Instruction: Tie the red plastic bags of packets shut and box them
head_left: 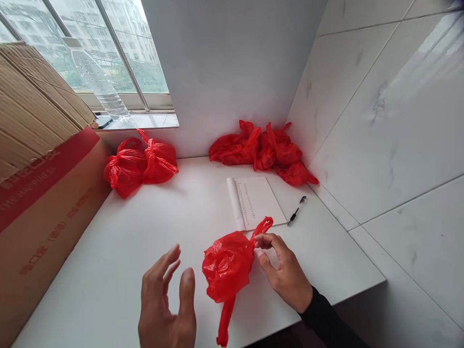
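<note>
The knotted red plastic bag point(228, 266) sits on the near part of the white table point(174, 212), between the two hands, one twisted handle pointing towards the front edge. The left hand point(163, 304) hangs apart from it, fingers spread and bent, holding nothing. The right hand point(286, 278) has its fingers curled at the upper handle loop; whether they pinch it or merely touch it, I cannot tell. A pull on that loop alone could stretch or tear the thin film, and a careless shove towards the body could send the bag over the near edge. Swung away, it could knock the open notebook point(259, 203) or the black pen point(297, 210) beside it. The table fills a corner: a cardboard box point(47, 212) and two tied red bags point(141, 164) stand left, more red bags point(268, 150) lie against the back wall, marbled tiles point(391, 121) rise right, and a water bottle point(97, 79) stands at the window point(134, 48).
</note>
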Demonstrator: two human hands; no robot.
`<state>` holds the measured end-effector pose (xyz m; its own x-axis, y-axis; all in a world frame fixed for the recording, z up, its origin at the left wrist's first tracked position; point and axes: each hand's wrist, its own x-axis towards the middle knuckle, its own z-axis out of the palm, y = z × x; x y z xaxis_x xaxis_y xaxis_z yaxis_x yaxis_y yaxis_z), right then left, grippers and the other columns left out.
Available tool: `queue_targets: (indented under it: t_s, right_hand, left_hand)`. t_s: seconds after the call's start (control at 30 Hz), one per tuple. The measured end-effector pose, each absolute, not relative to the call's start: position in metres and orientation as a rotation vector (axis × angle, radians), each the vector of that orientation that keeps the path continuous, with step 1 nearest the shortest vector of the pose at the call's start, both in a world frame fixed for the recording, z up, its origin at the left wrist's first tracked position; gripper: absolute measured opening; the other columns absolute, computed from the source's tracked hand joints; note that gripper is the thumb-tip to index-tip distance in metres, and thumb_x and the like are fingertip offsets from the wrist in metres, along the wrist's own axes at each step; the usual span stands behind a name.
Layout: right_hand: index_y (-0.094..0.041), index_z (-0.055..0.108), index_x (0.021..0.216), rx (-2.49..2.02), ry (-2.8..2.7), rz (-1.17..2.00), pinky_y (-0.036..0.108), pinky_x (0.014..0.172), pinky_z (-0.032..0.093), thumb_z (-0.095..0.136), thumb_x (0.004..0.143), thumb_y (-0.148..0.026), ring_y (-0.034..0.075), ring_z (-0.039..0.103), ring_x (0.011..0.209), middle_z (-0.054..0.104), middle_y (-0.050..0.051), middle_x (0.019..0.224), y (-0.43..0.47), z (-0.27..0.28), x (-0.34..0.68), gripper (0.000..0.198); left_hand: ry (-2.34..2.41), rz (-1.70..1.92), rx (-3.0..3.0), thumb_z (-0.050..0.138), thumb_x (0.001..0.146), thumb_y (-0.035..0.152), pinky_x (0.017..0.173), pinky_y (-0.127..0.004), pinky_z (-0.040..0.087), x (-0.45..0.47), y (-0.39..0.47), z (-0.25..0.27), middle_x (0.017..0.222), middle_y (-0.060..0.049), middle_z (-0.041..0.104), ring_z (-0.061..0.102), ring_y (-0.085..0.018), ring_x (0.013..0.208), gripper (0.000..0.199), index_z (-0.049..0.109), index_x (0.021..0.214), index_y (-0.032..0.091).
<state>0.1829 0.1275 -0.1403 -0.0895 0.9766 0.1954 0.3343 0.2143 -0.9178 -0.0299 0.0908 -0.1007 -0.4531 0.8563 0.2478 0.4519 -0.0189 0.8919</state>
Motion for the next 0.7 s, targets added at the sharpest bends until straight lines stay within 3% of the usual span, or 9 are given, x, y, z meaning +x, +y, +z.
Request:
queue_targets:
  t_s: [0.13,0.23,0.33,0.57,0.7]
  right_hand:
    - [-0.031,0.043,0.142,-1.223,-1.688,0.975,0.04,0.106,0.044,0.052,0.091,-0.012,0.019,0.055,0.115,0.058,0.002,0.123,0.128,-0.145,0.177,0.055]
    - [-0.029,0.05,0.137,-1.226,-1.671,1.006,0.038,0.098,0.048,0.05,0.093,-0.011,0.018,0.059,0.101,0.062,0.001,0.108,0.13,-0.139,0.173,0.048]
    - [-0.028,0.056,0.126,-1.188,-1.648,0.998,0.036,0.092,0.05,0.049,0.094,-0.013,0.018,0.06,0.094,0.062,0.0,0.098,0.129,-0.128,0.176,0.036]
    - [-0.027,0.055,0.125,-1.193,-1.816,0.912,0.041,0.096,0.048,0.056,0.084,-0.005,0.022,0.055,0.106,0.061,0.003,0.112,0.124,-0.118,0.183,0.047]
    - [-0.026,0.06,0.12,-1.227,-1.83,0.929,0.04,0.089,0.05,0.054,0.086,-0.002,0.022,0.057,0.097,0.062,0.002,0.1,0.126,-0.121,0.181,0.042]
  left_hand:
    - [1.749,1.172,1.888,0.063,0.089,0.039,0.1,-0.047,0.05,-0.014,0.085,-0.105,0.142,-0.006,0.052,0.054,-0.032,0.127,0.044,0.059,0.133,0.037]
    - [1.68,0.941,1.656,0.054,0.095,0.046,0.088,-0.043,0.054,-0.018,0.097,-0.114,0.127,-0.007,0.063,0.062,-0.029,0.11,0.034,0.063,0.123,0.031]
    - [1.566,0.96,1.299,0.052,0.095,0.053,0.075,-0.035,0.054,-0.028,0.106,-0.113,0.113,-0.006,0.068,0.064,-0.023,0.09,0.034,0.065,0.111,0.026]
    - [1.15,1.114,0.611,0.071,0.084,0.045,0.07,-0.031,0.056,-0.026,0.114,-0.113,0.117,-0.006,0.069,0.068,-0.026,0.097,0.033,0.063,0.106,0.022]
    - [1.412,1.127,0.767,0.067,0.085,0.05,0.081,-0.036,0.058,-0.022,0.111,-0.114,0.125,-0.007,0.066,0.065,-0.03,0.111,0.042,0.059,0.119,0.025]
